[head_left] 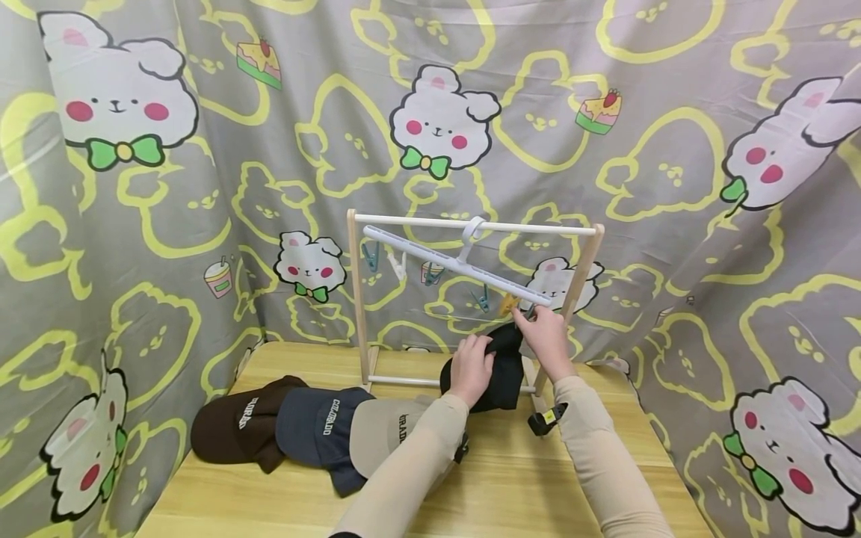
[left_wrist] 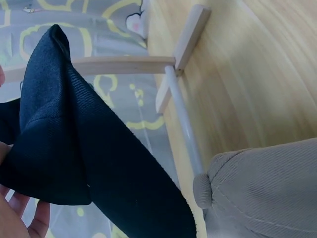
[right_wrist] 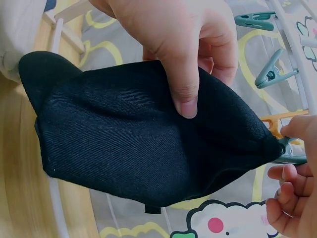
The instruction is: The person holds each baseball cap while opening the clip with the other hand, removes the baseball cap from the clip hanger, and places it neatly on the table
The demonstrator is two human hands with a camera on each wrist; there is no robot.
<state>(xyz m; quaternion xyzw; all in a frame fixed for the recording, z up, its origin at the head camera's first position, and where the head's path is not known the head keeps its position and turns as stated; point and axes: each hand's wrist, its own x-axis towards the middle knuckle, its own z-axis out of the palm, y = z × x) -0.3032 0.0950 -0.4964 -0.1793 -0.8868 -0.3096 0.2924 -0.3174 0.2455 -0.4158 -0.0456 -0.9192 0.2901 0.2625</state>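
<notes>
A black cap (head_left: 501,373) hangs in front of a small wooden rack, gripped by my left hand (head_left: 472,366). In the right wrist view, the left thumb presses on the cap's fabric (right_wrist: 119,134), with fingers behind it. My right hand (head_left: 546,336) is at the low right end of a white clip hanger (head_left: 457,261), pinching a dark green clip (right_wrist: 293,158) at the cap's pointed edge. A yellow-orange clip (head_left: 509,303) hangs right beside those fingers. Whether the green clip's jaws have bitten the fabric, I cannot tell.
The hanger tilts from the rack's top rod (head_left: 417,220). Other clips on it include a white clip (head_left: 398,265) and a teal clip (head_left: 371,256). A brown cap (head_left: 222,430), a navy cap (head_left: 306,422) and a beige cap (head_left: 377,433) overlap on the wooden table (head_left: 525,486).
</notes>
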